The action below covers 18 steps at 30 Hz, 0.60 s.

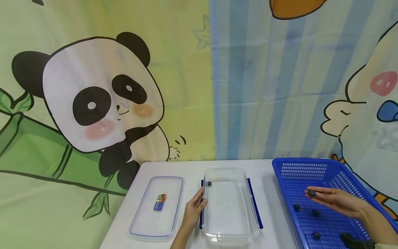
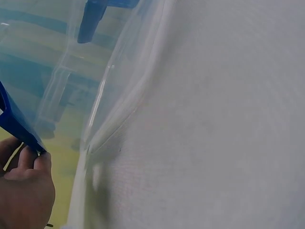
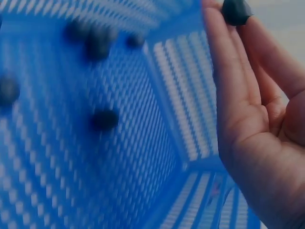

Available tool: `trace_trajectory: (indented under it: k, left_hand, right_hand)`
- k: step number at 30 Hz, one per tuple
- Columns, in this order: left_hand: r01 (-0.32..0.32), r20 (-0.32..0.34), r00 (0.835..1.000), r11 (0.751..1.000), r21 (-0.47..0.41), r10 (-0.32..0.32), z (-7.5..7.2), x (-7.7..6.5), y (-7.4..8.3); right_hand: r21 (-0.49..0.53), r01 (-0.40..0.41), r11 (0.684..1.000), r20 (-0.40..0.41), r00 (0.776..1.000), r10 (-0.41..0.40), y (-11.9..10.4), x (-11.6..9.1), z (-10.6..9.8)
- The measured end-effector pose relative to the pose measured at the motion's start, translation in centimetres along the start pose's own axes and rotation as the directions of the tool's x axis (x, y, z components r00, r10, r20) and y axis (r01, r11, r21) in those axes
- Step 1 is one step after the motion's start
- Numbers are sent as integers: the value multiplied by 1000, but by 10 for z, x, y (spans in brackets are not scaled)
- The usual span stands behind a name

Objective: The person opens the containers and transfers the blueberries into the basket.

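My left hand (image 1: 192,209) grips the left side of a clear plastic box (image 1: 230,207), its fingers at the blue latch (image 2: 21,126) that hangs from that side. One small dark round lump (image 1: 209,183) lies in the box near its far left corner. Over a blue perforated basket (image 1: 301,186), my right hand (image 1: 340,201) pinches another small dark lump (image 3: 236,12) between thumb and fingertips. Several more lumps lie on the basket floor below, such as the dark lump (image 3: 105,119) in the right wrist view.
A clear lid (image 1: 140,221) with a colourful label (image 1: 160,202) lies flat on the white table (image 1: 192,169), left of the box. A second blue latch (image 1: 255,204) sticks out at the box's right side. Behind the table hangs a printed cartoon curtain (image 1: 186,86).
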<state>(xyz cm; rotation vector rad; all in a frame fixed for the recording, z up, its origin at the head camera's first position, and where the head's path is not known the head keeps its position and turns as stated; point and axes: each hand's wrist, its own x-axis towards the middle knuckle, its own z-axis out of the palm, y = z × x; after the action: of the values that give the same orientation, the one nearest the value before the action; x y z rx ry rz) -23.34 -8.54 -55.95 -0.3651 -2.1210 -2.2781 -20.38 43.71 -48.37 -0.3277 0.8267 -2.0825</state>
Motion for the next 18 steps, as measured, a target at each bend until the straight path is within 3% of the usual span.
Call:
trace_trajectory:
  k: [5,10,18]
  left_hand:
    - [24,2,1000,999,-22,-24,-1,0,-3]
    - [17,0,1000,999,-31,-17,0,1,-4]
    - [24,-8,1000,999,-48,-24,0,2,-5]
  right_hand:
    - [-47,-59,997,-47,997,57,7,-20,-17]
    - [-111,-109,988,-119,988,96,12,-26,-23]
    - [-83,-175,981,-113,980,165,16,-29,-28]
